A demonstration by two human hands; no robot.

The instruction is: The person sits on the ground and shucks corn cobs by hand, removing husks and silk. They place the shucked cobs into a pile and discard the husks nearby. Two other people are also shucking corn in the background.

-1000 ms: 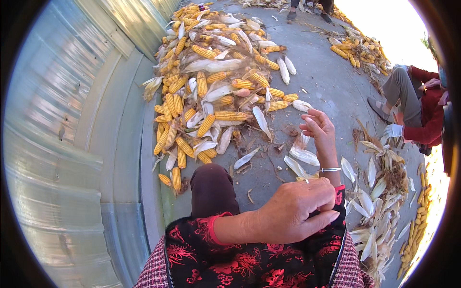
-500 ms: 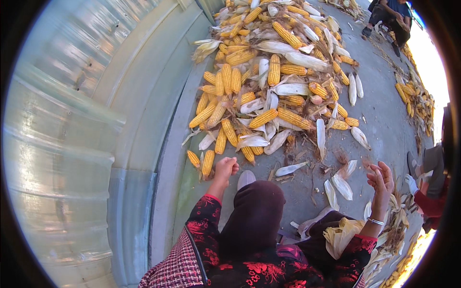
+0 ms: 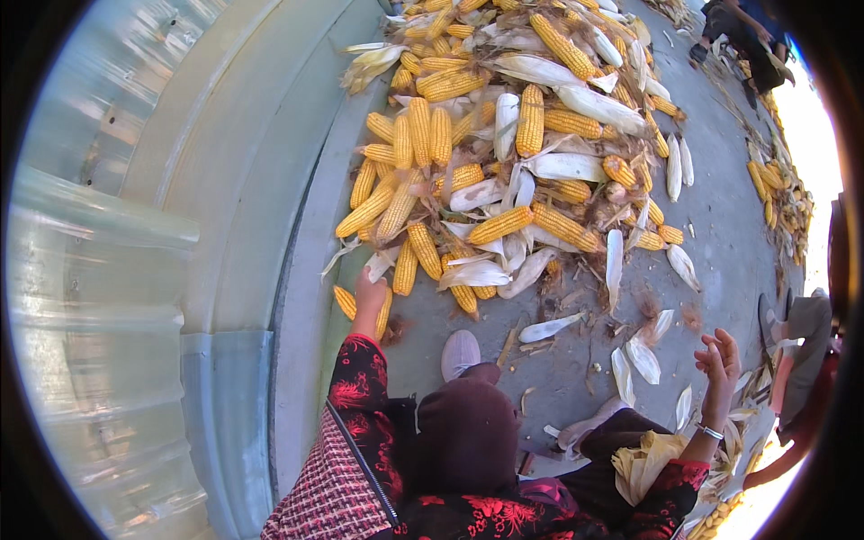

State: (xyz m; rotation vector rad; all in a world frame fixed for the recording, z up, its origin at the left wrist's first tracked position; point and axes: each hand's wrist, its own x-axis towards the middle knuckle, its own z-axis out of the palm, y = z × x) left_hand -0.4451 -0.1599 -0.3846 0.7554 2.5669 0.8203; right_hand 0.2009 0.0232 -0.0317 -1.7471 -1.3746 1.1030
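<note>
Corn cobs point(image 3: 504, 153) lie heaped on the concrete floor point(image 3: 720, 207) ahead of the seated person, bare yellow ones mixed with ones in pale husks, the heap running along a curved corrugated metal wall point(image 3: 135, 225). At the near edge of the heap, close to the wall's foot, the left hand point(image 3: 369, 295) reaches down among a few yellow cobs; one small yellow cob point(image 3: 346, 302) lies just beside it on the wall side and another point(image 3: 384, 312) pokes out from under it. The fingers curl downward, but whether they grip a cob cannot be told from this angle. The right hand point(image 3: 720, 358) is raised well apart to the other side, open and holding nothing, fingers loosely spread, a thin bracelet point(image 3: 710, 432) on the wrist. Loose pale husks point(image 3: 643, 358) lie scattered on the floor just beside the right hand, and a bunch of yellowish husks point(image 3: 643, 463) rests in the lap. Both sleeves are black with red flowers. A light-coloured shoe point(image 3: 460, 353) shows past the dark-clad knee, between the hands. At the right rim another person's grey trouser leg point(image 3: 801, 360) shows, with more cobs point(image 3: 778, 198) beyond on the floor.
</note>
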